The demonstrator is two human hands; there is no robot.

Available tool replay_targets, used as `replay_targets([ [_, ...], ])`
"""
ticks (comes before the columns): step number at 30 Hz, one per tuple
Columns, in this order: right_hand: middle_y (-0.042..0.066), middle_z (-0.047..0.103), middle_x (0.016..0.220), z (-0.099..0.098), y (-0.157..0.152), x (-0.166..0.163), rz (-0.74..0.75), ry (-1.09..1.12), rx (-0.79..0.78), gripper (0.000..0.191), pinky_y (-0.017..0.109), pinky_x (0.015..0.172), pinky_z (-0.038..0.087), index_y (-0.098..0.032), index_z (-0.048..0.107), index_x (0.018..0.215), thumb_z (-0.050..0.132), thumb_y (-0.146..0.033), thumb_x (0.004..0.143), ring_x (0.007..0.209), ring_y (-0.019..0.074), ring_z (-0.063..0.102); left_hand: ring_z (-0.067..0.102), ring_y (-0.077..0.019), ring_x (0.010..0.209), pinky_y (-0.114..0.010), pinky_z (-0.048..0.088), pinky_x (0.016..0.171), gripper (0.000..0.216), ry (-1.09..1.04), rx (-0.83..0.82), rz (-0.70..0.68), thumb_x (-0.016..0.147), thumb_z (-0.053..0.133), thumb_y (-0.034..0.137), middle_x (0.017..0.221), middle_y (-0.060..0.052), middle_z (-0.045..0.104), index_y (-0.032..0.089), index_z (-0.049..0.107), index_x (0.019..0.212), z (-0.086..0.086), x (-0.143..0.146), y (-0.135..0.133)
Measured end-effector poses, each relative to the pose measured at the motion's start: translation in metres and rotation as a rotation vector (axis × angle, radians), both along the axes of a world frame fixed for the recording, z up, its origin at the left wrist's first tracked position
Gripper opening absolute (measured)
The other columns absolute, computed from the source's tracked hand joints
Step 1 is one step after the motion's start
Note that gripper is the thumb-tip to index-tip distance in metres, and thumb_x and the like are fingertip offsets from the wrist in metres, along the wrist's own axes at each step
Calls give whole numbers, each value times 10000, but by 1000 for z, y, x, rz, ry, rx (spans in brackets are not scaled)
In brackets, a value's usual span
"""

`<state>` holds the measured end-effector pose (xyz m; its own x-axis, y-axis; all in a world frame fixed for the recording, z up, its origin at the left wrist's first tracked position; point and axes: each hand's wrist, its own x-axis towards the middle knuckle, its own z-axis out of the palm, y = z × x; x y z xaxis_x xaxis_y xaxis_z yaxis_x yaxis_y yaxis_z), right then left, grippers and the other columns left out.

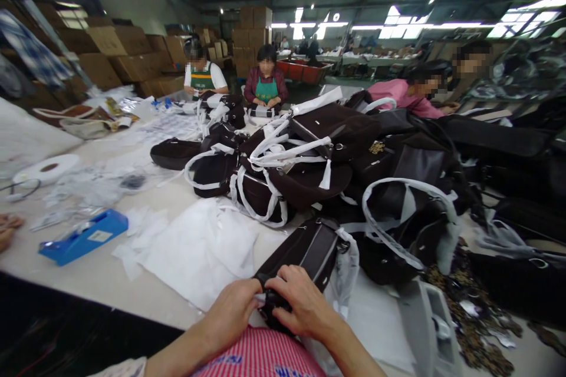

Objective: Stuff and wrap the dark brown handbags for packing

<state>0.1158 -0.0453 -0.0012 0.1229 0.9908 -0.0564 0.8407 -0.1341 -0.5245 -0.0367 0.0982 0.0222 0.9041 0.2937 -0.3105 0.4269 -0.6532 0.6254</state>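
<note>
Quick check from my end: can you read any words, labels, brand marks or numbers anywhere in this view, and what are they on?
None can be read.
Blue tape dispenser: white label, print too small to read.
Dark bag in the pile: gold emblem, no letters legible.
Striped garment at the bottom edge: blue marks, blurred.
Cardboard boxes: no markings can be made out.
Bag under the left hand and right hand: no text visible.

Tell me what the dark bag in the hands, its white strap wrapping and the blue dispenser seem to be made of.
Dark bag: probably matte woven fabric, no shine. White strap wrapping: looks like thin paper or tissue, creased and opaque. Blue dispenser: seemingly hard plastic, smooth and evenly coloured. Left hand and right hand grip the bag's end.
</note>
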Motion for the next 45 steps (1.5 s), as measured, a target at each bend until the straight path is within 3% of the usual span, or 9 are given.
replay_targets([
  [4,32,511,1005,-11,4,-6,-61,34,26,307,363,840,372,-258,583,1083,647,-187,791,955,220,460,611,-200,941,-285,416,821,177,22,10,22,825,456,130,945,-44,680,194,607,892,7,-2,-1],
  [11,12,535,964,-10,10,-7,-112,26,25,230,332,817,368,-268,602,997,706,-201,804,931,202,477,656,-352,947,-449,465,809,273,251,323,-51,929,421,239,956,-157,707,164,680,975,23,19,-14],
  [14,0,539,944,-14,12,-7,-131,37,40,202,320,793,359,-271,607,964,716,-219,802,916,193,481,679,-347,892,-444,493,765,333,315,375,-65,948,378,238,966,-168,704,155,697,991,24,25,-18],
  [23,-9,556,921,-20,15,-7,-171,81,84,197,327,784,348,-273,606,948,719,-211,798,900,191,498,649,-271,1033,-378,493,884,307,265,319,-44,943,371,178,1068,-105,697,164,617,1126,8,15,-17],
  [28,-6,552,911,-18,14,-4,-135,79,114,210,330,775,362,-271,608,968,725,-206,806,887,195,498,663,-291,1011,-396,502,857,351,349,332,-25,913,363,106,1058,-131,704,113,541,1216,18,26,-22],
  [33,6,556,930,-14,12,0,-88,68,111,232,342,778,379,-277,613,1005,738,-247,812,905,211,504,659,-287,1031,-376,501,880,310,303,273,-56,886,394,138,1080,-149,697,110,609,1108,30,35,-16],
  [36,10,555,931,-11,11,5,-48,96,122,206,341,782,393,-261,608,1002,707,-223,826,903,207,508,674,-323,988,-413,514,840,325,337,343,-139,875,393,158,1032,-176,707,89,618,1099,32,38,-14],
  [40,24,549,960,-13,10,7,-8,122,174,255,348,811,408,-241,596,1039,636,-142,808,911,204,497,686,-323,953,-428,520,824,333,336,424,-174,893,376,173,1001,-161,716,100,595,1132,26,35,-17],
  [45,28,531,906,-18,11,4,-32,79,220,212,331,772,407,-226,620,979,609,-121,795,879,202,484,679,-281,984,-393,516,843,303,297,365,-150,945,355,194,1040,-115,712,139,542,1177,11,23,-16],
])
